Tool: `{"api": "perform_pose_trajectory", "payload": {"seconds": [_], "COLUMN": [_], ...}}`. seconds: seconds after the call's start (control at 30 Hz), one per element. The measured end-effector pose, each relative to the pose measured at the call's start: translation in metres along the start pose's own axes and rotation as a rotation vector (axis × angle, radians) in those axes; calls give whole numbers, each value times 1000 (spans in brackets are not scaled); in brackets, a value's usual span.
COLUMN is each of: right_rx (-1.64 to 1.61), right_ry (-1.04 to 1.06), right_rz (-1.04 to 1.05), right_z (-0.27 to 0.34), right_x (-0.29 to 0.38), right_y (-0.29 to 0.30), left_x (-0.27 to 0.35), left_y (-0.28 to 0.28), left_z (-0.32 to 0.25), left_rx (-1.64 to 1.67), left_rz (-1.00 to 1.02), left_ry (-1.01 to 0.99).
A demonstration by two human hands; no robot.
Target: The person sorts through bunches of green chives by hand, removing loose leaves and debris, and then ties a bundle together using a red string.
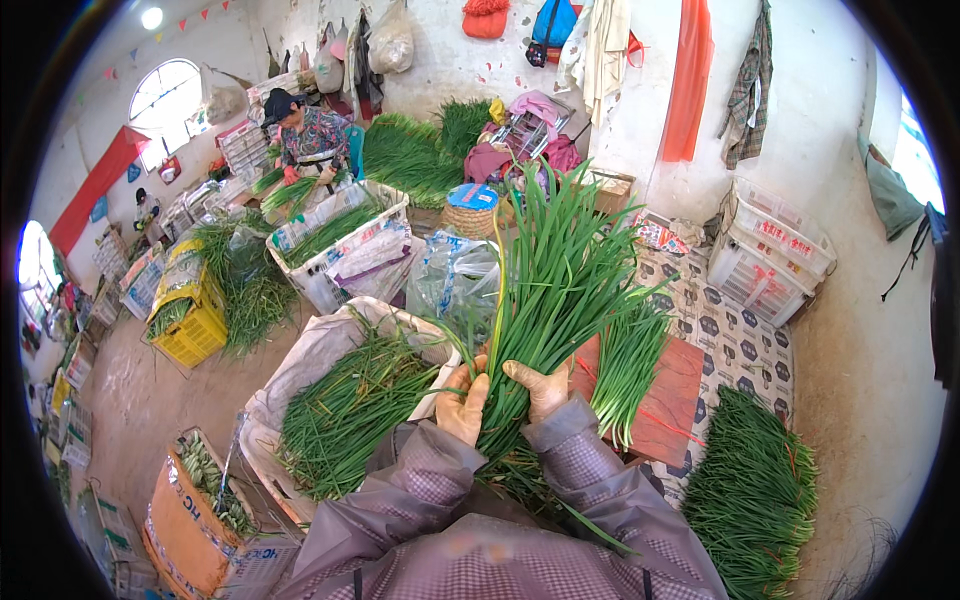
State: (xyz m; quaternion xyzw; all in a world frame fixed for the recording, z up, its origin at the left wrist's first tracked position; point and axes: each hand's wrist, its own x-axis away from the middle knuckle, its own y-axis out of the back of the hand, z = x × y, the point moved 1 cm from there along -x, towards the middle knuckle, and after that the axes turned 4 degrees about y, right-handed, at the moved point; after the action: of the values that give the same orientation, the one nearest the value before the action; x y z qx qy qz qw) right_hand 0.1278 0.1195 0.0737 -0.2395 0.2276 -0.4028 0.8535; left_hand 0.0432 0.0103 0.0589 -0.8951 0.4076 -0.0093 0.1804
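Observation:
A large bunch of green garlic chives (559, 270) fans upward in front of me. My right hand (541, 388) is closed around its lower right side, thumb across the leaves. At the bunch's left side, my left hand (461, 403) pinches a yellowed leaf (496, 300) and some thin green blades between thumb and fingers. Beyond my right hand, a smaller bunch of chives (630, 360) lies on a reddish-brown board (679, 375) with red ties. Left of my hands stands a lined white crate (262, 409) holding loose chives (352, 412). More loose leaves lie below the bunch, partly hidden by my sleeves.
Tied chive bundles (750, 502) lie on a patterned floor sheet (739, 322) at right. Stacked white crates (772, 255) stand by the wall. Another person (311, 142) handles chives behind a white crate (330, 281). A yellow crate (199, 330) and orange-sided crate (184, 517) stand at left.

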Motion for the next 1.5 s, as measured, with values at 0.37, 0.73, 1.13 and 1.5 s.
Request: {"api": "perform_pose_trajectory", "payload": {"seconds": [0.37,0.73,1.13,1.5], "right_rx": [45,-32,-13,-40], "right_ry": [72,0,64,16], "right_rz": [26,16,14,-11], "right_z": [-6,-19,11,-17], "right_x": [0,1,6,4], "right_y": [-4,5,-6,11], "left_x": [-7,-7,-10,-7], "left_y": [-2,2,-2,-5], "left_z": [7,32,30,15], "left_rx": [16,-41,271,299], "left_rz": [-99,-90,-167,-102], "left_ry": [88,110,124,204]}}
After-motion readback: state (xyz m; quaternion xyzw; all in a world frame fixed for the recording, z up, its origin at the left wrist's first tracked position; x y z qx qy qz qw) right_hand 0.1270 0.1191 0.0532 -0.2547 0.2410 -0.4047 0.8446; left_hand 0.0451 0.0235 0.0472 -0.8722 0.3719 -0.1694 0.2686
